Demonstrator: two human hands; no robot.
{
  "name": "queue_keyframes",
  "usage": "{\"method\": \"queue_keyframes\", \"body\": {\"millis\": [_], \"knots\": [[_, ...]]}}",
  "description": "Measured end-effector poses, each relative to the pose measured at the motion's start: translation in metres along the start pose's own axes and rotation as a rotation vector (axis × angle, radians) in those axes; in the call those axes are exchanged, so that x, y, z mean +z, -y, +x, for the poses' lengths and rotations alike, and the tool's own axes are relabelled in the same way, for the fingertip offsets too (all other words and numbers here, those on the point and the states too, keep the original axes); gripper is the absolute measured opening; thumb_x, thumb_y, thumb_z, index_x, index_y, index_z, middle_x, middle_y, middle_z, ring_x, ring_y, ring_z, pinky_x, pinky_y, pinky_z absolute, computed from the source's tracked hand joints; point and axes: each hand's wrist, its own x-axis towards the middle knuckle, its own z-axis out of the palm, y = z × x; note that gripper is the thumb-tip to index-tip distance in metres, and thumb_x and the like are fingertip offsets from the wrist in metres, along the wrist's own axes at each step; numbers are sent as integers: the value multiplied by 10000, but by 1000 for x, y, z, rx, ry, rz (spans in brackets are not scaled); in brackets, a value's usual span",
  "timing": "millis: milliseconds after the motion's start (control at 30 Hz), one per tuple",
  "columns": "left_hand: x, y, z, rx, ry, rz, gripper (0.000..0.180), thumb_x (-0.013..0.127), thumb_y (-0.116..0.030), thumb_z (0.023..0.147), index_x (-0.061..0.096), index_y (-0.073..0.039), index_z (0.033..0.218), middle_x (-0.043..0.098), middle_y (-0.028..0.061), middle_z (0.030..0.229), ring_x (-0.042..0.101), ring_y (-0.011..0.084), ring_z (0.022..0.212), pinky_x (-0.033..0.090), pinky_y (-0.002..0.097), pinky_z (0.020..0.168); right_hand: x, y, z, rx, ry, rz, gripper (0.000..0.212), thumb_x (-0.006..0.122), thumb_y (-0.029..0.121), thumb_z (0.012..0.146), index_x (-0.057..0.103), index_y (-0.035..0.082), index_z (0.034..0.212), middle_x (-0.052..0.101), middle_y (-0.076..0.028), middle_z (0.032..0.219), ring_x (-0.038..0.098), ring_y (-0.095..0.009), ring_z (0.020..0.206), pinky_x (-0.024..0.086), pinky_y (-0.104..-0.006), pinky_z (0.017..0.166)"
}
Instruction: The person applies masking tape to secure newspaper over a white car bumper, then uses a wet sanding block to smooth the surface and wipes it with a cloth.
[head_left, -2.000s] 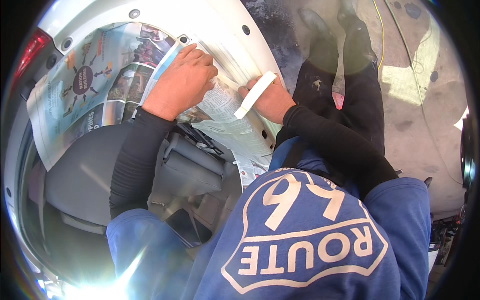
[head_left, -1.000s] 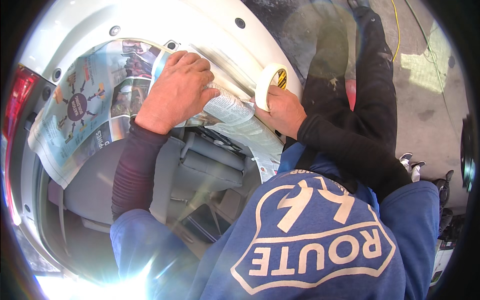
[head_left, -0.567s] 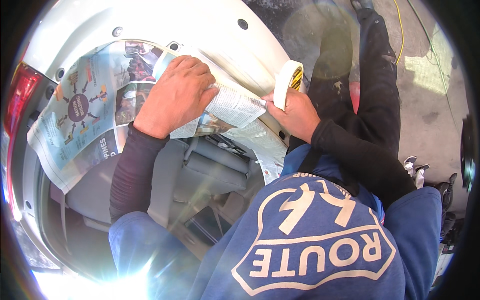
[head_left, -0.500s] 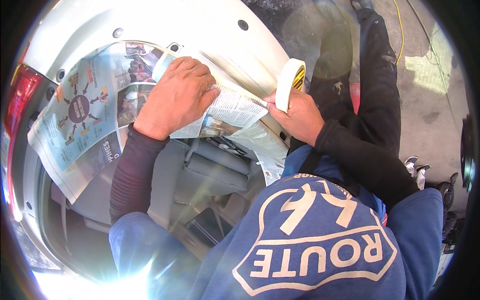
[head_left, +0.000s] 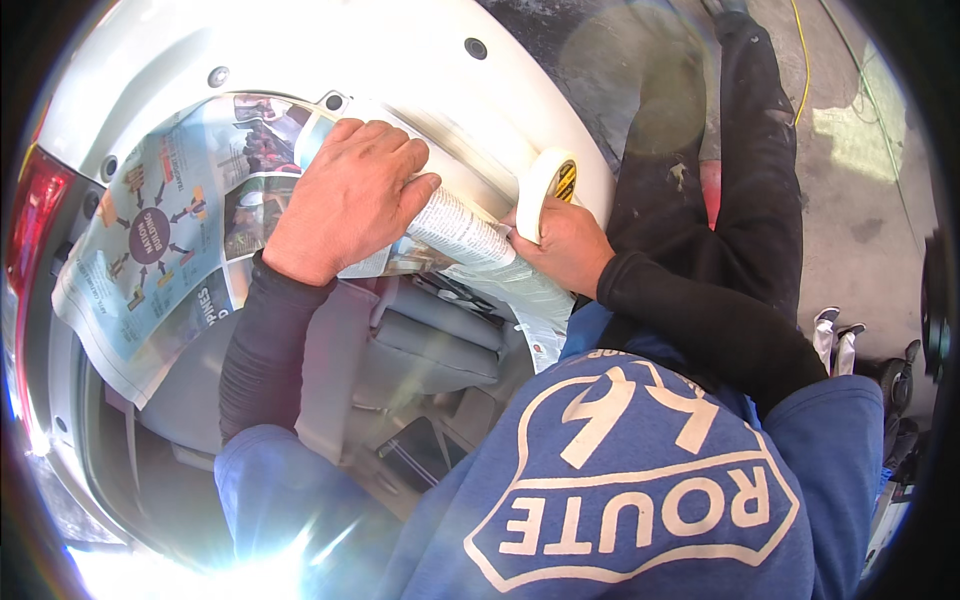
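A printed newspaper sheet [head_left: 185, 235] hangs over the edge of a white car body panel [head_left: 340, 45]. My left hand [head_left: 350, 200] lies over its upper edge, fingers bent down and gripping the paper; their tips are hidden. To the right, my right hand [head_left: 568, 248] is closed around a roll of masking tape [head_left: 543, 195], held on edge. Its thumb and fingers are also at the paper's right end. Between my hands the sheet is curled and creased.
Below the paper, the car's opening shows grey seats [head_left: 430, 345] and a dark flat object [head_left: 420, 450]. A red tail light [head_left: 40, 215] borders the left. My legs [head_left: 755, 150] stand on the concrete floor [head_left: 850, 210], where a yellow cable [head_left: 803, 70] runs. Another person's feet [head_left: 835, 335] show at right.
My right hand has moved left and slightly down with the tape roll, bringing the paper's right end closer and curling it. My left hand stays nearly in place on the sheet.
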Motion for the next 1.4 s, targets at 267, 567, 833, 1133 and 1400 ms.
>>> {"method": "queue_keyframes", "body": {"millis": [267,567,833,1133,1400], "knots": [[11,-16,5,-32,89,128,331,656,-303,960,748,-29,797,661,99,903,613,269,984,466,420,922,9,3,2,-36,-1,-168,238,731,186,899,731,47,1092,710,-122,1016,705,-309,927,592,-426,770],[39,-42,1,58,148,62,285,674,-312,926,767,-50,865,651,95,908,610,266,971,468,427,931,13,8,3,66,29,-156,202,722,159,888,727,33,1047,710,-134,1018,710,-343,922,588,-454,775],[39,-56,3,-10,184,69,317,630,-314,913,743,-32,823,688,132,928,647,280,989,494,431,913,-40,27,6,105,96,-197,209,664,132,911,710,15,1078,717,-160,1095,708,-375,964,580,-478,809],[-40,34,-2,-51,-39,293,330,572,-293,921,694,-15,794,641,123,866,637,281,895,504,449,916,5,52,48,-11,34,288,479,634,259,1023,592,-28,1404,640,-275,1237,639,-391,1165,495,-438,1023],[-39,31,8,-175,100,272,238,526,-157,945,710,-9,972,672,134,995,616,291,1069,463,438,1029,-6,60,71,-28,55,299,522,614,296,1043,563,-31,1447,616,-275,1341,593,-380,1261,448,-429,1095]]}}
